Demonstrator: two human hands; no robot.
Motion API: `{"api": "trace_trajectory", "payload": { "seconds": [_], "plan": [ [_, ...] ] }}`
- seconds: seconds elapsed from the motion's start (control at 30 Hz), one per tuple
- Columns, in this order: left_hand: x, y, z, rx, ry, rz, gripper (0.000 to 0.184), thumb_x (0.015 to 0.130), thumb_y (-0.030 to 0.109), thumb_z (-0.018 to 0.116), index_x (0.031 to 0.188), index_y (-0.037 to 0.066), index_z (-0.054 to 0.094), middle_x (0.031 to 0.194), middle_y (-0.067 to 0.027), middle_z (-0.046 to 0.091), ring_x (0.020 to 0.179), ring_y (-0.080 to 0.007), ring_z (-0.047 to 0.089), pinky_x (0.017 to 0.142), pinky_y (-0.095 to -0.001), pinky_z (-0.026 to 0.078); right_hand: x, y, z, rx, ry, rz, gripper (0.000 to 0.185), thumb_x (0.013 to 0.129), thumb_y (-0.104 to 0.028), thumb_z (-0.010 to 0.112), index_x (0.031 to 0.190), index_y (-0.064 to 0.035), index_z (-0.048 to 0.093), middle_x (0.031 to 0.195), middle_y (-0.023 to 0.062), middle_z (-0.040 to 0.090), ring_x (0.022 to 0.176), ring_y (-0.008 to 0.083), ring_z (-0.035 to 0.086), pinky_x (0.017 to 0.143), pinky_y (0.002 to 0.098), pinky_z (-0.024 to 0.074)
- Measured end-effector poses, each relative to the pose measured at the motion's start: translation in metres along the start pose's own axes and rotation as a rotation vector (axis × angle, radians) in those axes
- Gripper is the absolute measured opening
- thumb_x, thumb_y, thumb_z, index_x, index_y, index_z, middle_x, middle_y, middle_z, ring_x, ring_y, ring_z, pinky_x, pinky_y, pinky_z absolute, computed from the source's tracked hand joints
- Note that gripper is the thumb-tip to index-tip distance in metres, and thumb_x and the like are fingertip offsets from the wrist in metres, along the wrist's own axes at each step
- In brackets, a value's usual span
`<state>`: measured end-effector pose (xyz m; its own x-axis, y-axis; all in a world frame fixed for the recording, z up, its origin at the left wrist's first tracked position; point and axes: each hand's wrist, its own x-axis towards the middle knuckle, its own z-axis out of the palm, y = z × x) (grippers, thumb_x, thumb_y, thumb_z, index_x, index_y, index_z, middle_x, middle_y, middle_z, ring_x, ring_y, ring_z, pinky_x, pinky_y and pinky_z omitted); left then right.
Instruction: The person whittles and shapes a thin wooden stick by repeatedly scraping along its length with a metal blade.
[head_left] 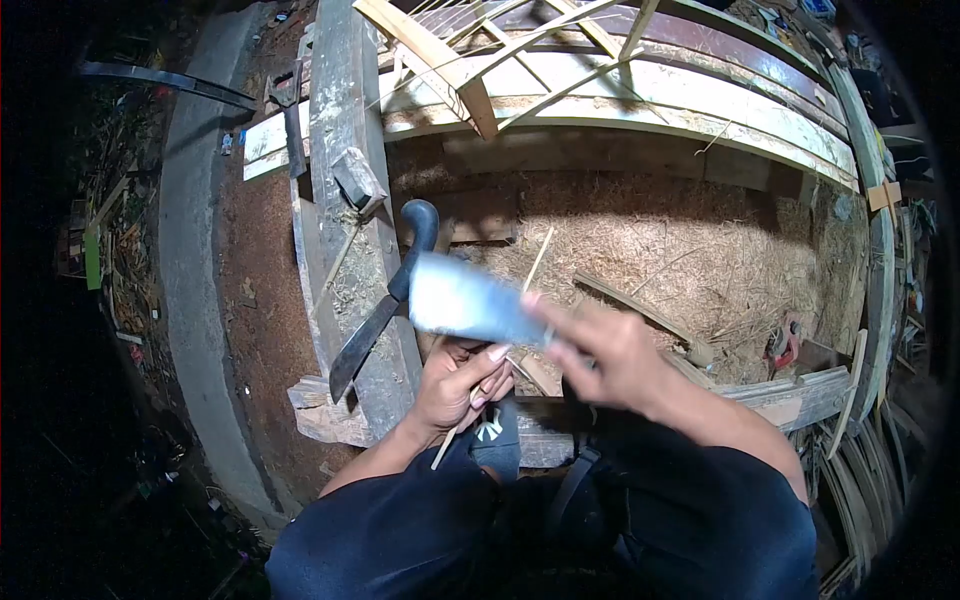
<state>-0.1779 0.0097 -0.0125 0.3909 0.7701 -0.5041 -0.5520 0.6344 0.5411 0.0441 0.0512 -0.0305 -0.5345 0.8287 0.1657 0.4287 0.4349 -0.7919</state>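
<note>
My left hand (465, 385) is closed around a thin wooden strip (540, 258). The strip slants from near my lap up past the fingers, and its middle is hidden behind a blade. My right hand (615, 355), partly smeared by motion, grips a broad-bladed knife (470, 300). Its wide, shiny blade points left, just above my left hand, and is blurred. I cannot tell whether it touches the strip. Left of my hands, a machete (370, 340) with a black hooked handle lies across a weathered beam.
The weathered beam (345, 100) runs along the left, with a small tool like a block plane (358, 183) on it. A handsaw (293, 130) hangs beside it. Pale boards (640, 95) and a slatted wooden frame (480, 80) lie ahead. Shavings cover the ground (700, 250).
</note>
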Motion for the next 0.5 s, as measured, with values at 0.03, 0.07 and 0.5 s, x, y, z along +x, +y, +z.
{"api": "trace_trajectory", "payload": {
  "seconds": [0.03,0.07,0.5],
  "plan": [
    [-0.002,-0.004,-0.001,-0.046,0.096,-0.034,0.047,0.100,0.007,0.051,0.146,0.002,0.043,0.058,0.0026,0.042,0.046,-0.0057,0.036,0.050,-0.0241,0.030,0.000,-0.012,-0.007,-0.043,-0.122,-0.012,0.055,0.089,-0.019,0.067,0.142,-0.0169,0.053,0.068,0.0121,0.060,0.051,0.0229,0.057,0.048,0.0359,0.0502],
    [-0.003,-0.007,-0.003,-0.092,0.193,-0.070,0.049,0.100,0.010,0.053,0.146,0.000,0.042,0.055,0.0024,0.042,0.045,-0.0062,0.037,0.048,-0.0249,0.029,0.000,-0.020,-0.011,-0.084,-0.242,-0.021,0.055,0.087,-0.012,0.067,0.141,-0.0140,0.054,0.069,0.0121,0.059,0.054,0.0235,0.058,0.052,0.0357,0.0502],
    [0.001,-0.010,-0.006,0.050,0.172,0.016,0.049,0.097,0.004,0.055,0.144,-0.001,0.044,0.059,0.0018,0.045,0.044,-0.0053,0.037,0.048,-0.0237,0.031,0.003,-0.007,-0.009,-0.007,-0.042,0.083,0.054,0.091,-0.026,0.066,0.143,-0.0238,0.052,0.065,0.0127,0.059,0.049,0.0270,0.059,0.047,0.0414,0.0509]
  ]
}}
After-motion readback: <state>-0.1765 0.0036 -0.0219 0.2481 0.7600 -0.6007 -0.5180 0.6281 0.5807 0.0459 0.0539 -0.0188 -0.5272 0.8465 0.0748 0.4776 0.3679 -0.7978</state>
